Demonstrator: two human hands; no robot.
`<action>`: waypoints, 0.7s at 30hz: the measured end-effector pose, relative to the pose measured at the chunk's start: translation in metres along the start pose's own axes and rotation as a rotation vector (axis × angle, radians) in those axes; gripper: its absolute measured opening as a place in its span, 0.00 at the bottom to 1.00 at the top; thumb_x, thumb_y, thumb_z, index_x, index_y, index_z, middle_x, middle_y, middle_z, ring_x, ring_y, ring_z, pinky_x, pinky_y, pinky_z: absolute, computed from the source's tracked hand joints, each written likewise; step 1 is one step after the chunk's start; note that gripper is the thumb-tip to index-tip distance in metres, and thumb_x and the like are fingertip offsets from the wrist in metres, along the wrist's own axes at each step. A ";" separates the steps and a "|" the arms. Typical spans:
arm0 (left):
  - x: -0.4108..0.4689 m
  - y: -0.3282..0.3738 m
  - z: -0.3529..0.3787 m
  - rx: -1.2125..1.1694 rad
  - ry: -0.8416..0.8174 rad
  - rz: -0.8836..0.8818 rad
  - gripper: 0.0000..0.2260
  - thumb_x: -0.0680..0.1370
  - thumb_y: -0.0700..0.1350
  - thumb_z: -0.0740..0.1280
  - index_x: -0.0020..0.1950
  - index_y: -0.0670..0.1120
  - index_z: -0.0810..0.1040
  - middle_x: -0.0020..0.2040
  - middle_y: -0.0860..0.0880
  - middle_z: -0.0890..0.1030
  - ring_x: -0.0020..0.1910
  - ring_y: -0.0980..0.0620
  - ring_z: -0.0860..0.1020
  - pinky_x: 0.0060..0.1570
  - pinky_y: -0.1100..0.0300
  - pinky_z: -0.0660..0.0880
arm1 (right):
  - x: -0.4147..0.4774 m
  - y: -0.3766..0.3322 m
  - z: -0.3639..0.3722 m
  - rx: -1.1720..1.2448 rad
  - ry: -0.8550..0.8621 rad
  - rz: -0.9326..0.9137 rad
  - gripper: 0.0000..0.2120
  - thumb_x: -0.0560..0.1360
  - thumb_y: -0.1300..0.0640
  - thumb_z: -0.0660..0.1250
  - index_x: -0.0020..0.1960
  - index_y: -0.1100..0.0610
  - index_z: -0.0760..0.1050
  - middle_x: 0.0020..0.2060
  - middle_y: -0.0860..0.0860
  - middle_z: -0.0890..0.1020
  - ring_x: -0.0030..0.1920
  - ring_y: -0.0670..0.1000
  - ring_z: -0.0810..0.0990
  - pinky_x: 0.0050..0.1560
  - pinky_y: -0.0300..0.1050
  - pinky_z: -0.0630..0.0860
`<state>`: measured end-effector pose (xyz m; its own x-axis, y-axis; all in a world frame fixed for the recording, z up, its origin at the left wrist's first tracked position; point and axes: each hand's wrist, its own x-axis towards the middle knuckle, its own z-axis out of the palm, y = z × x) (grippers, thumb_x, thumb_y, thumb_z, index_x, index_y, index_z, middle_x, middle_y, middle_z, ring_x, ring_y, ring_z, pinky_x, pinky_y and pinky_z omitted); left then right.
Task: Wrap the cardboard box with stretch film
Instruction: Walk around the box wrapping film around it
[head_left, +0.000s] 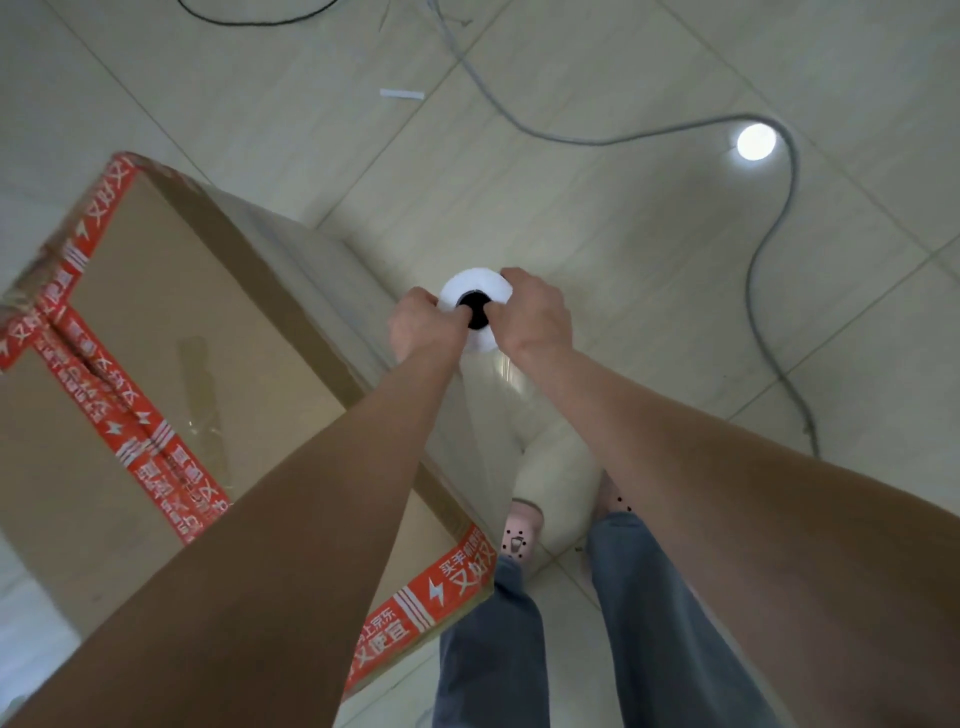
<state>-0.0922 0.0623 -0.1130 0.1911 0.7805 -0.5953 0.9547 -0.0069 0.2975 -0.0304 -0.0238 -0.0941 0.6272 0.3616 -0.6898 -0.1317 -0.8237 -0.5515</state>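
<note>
Closest to my feed are two bare forearms, the left (311, 519) crossing over the near corner of the big brown cardboard box (171, 291), the right (727, 493) well clear of the box on its right side. Both reach to an upright white roll of clear stretch film (475, 286) standing just beside the box's right-hand face. The left hand (423, 325) and right hand (535, 312) are curled round the roll's top end, and I see a finger of each hooked into its black core hole (477, 314). A sheet of clear film (322, 270) runs from the roll along that face of the box. Red printed tape (130, 415) lines the box's top seams and edges. Below the roll, beside the box's near corner, I make out pale slippers (519, 530) and grey trousers (493, 649). A grey cable (769, 260) snakes across the pale tiled floor (623, 234), well apart from the box.
</note>
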 end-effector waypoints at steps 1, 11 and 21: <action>0.002 0.001 0.000 -0.077 0.005 -0.046 0.11 0.70 0.48 0.71 0.46 0.44 0.74 0.44 0.46 0.79 0.46 0.43 0.81 0.47 0.51 0.80 | 0.004 -0.005 0.000 0.005 -0.006 0.002 0.19 0.77 0.59 0.62 0.68 0.57 0.70 0.63 0.55 0.76 0.62 0.57 0.74 0.57 0.44 0.69; 0.001 0.011 -0.011 0.287 -0.062 0.070 0.16 0.76 0.48 0.67 0.58 0.40 0.72 0.56 0.41 0.78 0.56 0.42 0.76 0.44 0.57 0.67 | 0.011 -0.014 0.007 -0.022 -0.159 0.082 0.17 0.79 0.59 0.57 0.68 0.59 0.65 0.60 0.60 0.75 0.58 0.61 0.75 0.51 0.47 0.69; 0.003 0.023 -0.004 0.428 -0.104 0.115 0.14 0.78 0.47 0.64 0.60 0.41 0.71 0.59 0.40 0.76 0.59 0.41 0.75 0.44 0.56 0.66 | 0.018 -0.015 -0.005 -0.087 -0.198 0.083 0.18 0.79 0.61 0.58 0.68 0.61 0.63 0.62 0.61 0.74 0.61 0.62 0.74 0.55 0.48 0.70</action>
<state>-0.0709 0.0668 -0.1050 0.3026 0.6925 -0.6549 0.9300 -0.3650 0.0437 -0.0126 -0.0068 -0.0958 0.4531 0.3631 -0.8142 -0.1045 -0.8854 -0.4530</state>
